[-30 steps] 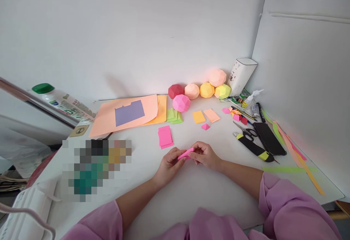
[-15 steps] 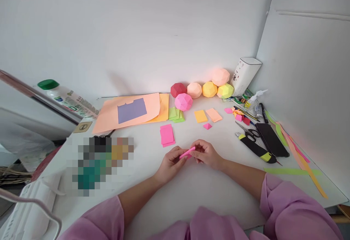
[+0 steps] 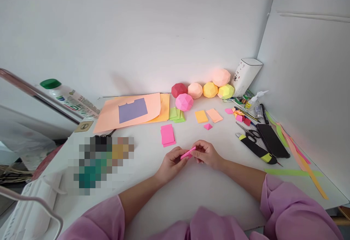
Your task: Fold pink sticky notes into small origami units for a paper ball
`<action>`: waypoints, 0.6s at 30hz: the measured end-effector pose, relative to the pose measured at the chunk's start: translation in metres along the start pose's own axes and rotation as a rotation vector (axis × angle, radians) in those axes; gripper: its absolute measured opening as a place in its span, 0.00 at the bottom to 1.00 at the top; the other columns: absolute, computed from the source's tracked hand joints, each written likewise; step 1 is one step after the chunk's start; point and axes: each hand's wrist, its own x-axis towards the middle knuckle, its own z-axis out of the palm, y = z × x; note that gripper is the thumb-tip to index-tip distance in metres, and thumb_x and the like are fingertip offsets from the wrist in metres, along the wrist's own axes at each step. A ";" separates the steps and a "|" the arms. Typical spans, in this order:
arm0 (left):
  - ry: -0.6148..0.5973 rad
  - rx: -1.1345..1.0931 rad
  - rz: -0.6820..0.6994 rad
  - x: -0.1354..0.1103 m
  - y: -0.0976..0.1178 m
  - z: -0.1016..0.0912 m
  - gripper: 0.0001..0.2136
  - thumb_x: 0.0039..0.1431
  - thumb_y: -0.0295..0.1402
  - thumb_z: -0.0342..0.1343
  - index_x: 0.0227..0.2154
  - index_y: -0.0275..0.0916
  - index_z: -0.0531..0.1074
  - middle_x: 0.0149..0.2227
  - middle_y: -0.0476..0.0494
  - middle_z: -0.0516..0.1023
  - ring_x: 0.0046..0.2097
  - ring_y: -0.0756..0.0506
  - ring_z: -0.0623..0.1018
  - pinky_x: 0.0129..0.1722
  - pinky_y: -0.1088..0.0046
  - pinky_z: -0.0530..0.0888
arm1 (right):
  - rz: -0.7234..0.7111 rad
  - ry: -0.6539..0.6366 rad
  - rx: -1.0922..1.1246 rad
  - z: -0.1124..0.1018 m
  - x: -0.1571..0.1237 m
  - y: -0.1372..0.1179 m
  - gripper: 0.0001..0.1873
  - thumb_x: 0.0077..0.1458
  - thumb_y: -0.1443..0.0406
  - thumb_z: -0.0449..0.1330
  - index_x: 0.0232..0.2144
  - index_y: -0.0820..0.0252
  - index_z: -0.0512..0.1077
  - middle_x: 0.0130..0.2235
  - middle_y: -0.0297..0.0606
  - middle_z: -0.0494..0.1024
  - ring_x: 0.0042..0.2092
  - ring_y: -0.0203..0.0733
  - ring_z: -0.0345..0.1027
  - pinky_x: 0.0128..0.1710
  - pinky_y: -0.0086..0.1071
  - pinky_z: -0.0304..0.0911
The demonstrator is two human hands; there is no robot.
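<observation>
A folded piece of pink paper [image 3: 188, 154] is pinched between both of my hands, low over the white table [image 3: 153, 211]. My left hand [image 3: 172, 163] grips its left end between thumb and fingers. At the other end, my right hand [image 3: 207, 155] has thumb and fingertips closed on the paper, which hide part of it. Just beyond the hands lies a small folded pink paper piece [image 3: 208, 126]. A stack of pink paper sheets [image 3: 167, 135] lies to the left of it. Orange paper [image 3: 201, 116] and peach paper [image 3: 214, 115] lie farther back.
Faceted paper balls, one of them pink [image 3: 184, 102], sit along the wall. To the right are scissors [image 3: 250, 132], a utility knife [image 3: 257, 149], a black phone-like slab [image 3: 272, 140] and a glue bottle [image 3: 251, 102]. Large peach paper [image 3: 109, 116] lies back left.
The folded pink paper is tilted slightly between my fingers, showing a little more of its face. Both hands keep their hold in nearly the same place.
</observation>
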 end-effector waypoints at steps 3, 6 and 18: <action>-0.007 0.029 0.010 0.000 0.001 0.000 0.11 0.59 0.36 0.52 0.40 0.42 0.76 0.27 0.47 0.66 0.29 0.49 0.66 0.30 0.74 0.65 | -0.003 -0.003 0.010 -0.001 0.000 0.001 0.15 0.49 0.55 0.63 0.30 0.60 0.65 0.18 0.26 0.66 0.19 0.30 0.58 0.16 0.24 0.52; -0.015 0.035 0.011 0.000 0.001 0.000 0.12 0.59 0.36 0.50 0.40 0.42 0.76 0.26 0.48 0.66 0.28 0.50 0.65 0.28 0.74 0.64 | -0.007 -0.008 0.035 -0.002 0.001 0.001 0.14 0.49 0.56 0.63 0.30 0.60 0.66 0.18 0.26 0.66 0.19 0.30 0.58 0.16 0.24 0.52; -0.012 0.026 -0.002 -0.001 0.000 -0.001 0.12 0.60 0.36 0.50 0.39 0.39 0.76 0.26 0.48 0.64 0.28 0.51 0.64 0.27 0.75 0.63 | -0.021 -0.009 0.108 -0.003 0.002 0.002 0.13 0.49 0.58 0.64 0.31 0.62 0.70 0.19 0.27 0.66 0.19 0.29 0.59 0.17 0.24 0.52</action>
